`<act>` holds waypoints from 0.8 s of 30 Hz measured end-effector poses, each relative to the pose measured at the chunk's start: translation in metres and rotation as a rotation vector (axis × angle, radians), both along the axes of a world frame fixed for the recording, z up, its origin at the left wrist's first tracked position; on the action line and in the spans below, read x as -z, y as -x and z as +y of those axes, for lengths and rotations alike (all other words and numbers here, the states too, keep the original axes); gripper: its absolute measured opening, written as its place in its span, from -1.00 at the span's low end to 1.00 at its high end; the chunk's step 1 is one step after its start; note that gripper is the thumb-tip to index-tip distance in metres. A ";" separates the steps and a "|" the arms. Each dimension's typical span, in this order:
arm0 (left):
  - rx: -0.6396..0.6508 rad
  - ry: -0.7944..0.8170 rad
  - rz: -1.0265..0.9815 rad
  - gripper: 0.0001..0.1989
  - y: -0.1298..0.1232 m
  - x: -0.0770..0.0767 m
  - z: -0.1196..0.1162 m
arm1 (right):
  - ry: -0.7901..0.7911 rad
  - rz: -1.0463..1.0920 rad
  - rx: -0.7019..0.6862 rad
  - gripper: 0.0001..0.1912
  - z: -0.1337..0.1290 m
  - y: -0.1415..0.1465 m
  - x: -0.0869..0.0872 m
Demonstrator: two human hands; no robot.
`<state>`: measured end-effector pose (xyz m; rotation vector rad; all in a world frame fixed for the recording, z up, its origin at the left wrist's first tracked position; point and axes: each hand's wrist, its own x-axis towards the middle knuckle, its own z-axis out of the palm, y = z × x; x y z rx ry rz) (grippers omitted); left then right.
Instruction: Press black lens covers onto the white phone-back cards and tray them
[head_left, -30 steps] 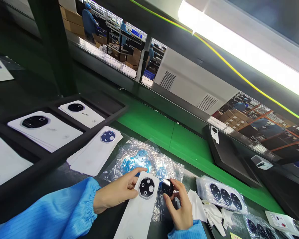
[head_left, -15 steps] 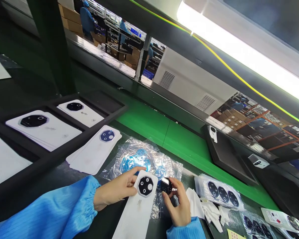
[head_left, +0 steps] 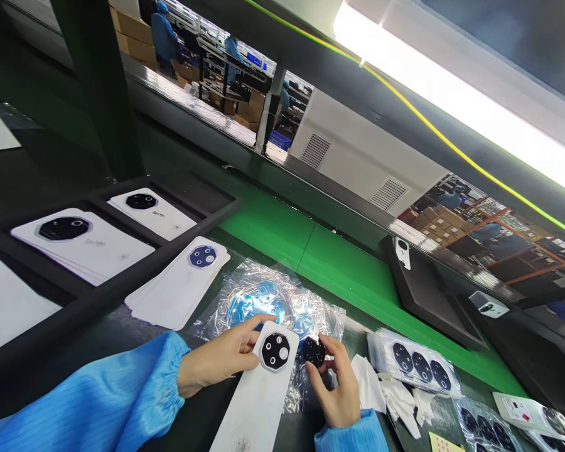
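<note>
Panel [head_left: 252, 411], long and white with a black eight-sided camera-like patch near its upper end, slants across the lower middle of the view, its bottom end running out of the frame. The left hand [head_left: 221, 362] has its grip closed on the upper left edge, pinching the panel between the thumb on the front face and the fingers at the far side. Just right of the panel's upper end, apart from it, the right hand [head_left: 338, 386] pinches a black disc [head_left: 313, 351] by its right side, thumb below and index finger above. Both wrists come out of blue sleeves. Behind the hands, crinkled clear plastic [head_left: 327, 312] lies over the dark tabletop [head_left: 195, 408], with shiny blue pieces [head_left: 257, 306] showing in it. To the left rests a fanned stack of white panels [head_left: 167, 292], each visible patch dark blue, beside a black divided tray [head_left: 83, 307] with more white panels in its compartments. Right of the right hand are white cloths [head_left: 400, 408], a clear pack of black discs [head_left: 422, 367], another such pack [head_left: 484, 430] nearer the bottom edge, and a yellow paper [head_left: 445, 443]. Beyond, a green strip [head_left: 282, 242] crosses the bench, and a black tray [head_left: 435, 304] on the right holds a small white piece [head_left: 402, 254] at its far corner.
</note>
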<state>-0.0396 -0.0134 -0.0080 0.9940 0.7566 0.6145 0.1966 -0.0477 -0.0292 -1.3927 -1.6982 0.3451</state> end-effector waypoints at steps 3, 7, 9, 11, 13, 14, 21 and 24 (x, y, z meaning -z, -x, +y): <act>0.006 -0.002 0.009 -0.21 0.000 -0.001 0.000 | -0.007 -0.005 -0.002 -0.68 0.000 0.000 0.000; -0.004 0.015 0.010 -0.20 0.000 -0.002 0.000 | -0.014 -0.023 0.000 -0.67 0.000 -0.001 0.002; -0.006 0.015 0.008 -0.22 0.000 -0.002 0.000 | -0.017 -0.035 -0.005 -0.67 0.001 -0.002 0.003; -0.005 0.007 0.003 -0.24 0.000 -0.003 -0.001 | -0.036 -0.043 -0.008 -0.68 0.001 -0.003 0.001; -0.006 0.004 -0.006 -0.24 -0.001 -0.005 -0.002 | -0.067 -0.053 -0.001 -0.69 0.000 -0.002 -0.004; -0.003 0.005 -0.010 -0.23 -0.002 -0.006 -0.003 | -0.079 -0.062 0.004 -0.70 -0.001 -0.001 -0.007; 0.059 -0.003 -0.003 -0.22 -0.009 -0.007 -0.014 | -0.033 -0.292 -0.283 -0.58 -0.018 0.018 -0.032; 0.084 -0.035 -0.001 -0.22 -0.010 -0.004 -0.018 | -0.024 -0.366 -0.334 -0.55 -0.021 0.023 -0.031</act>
